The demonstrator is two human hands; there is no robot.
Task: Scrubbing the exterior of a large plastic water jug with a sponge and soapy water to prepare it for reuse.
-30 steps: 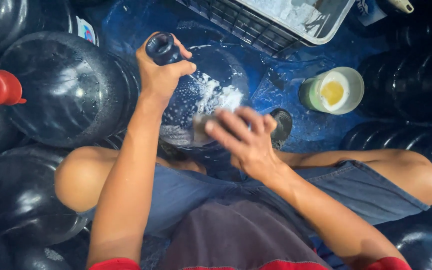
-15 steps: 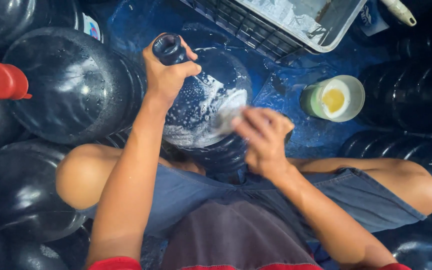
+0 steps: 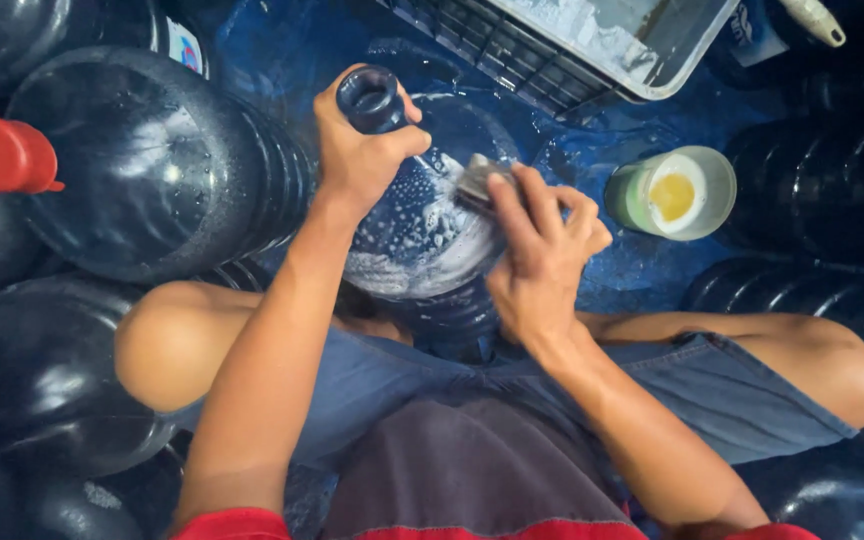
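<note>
From the head camera, the left hand point(image 3: 362, 150) has its fingers wrapped tight around the neck of a big blue water jug point(image 3: 422, 240) (soapy and wet) held between the knees. The right hand point(image 3: 542, 250) has its fingers clamped on a small sponge point(image 3: 477, 180), pressed on the jug's side. A yellow soap tub point(image 3: 674, 192) sits nearby.
</note>
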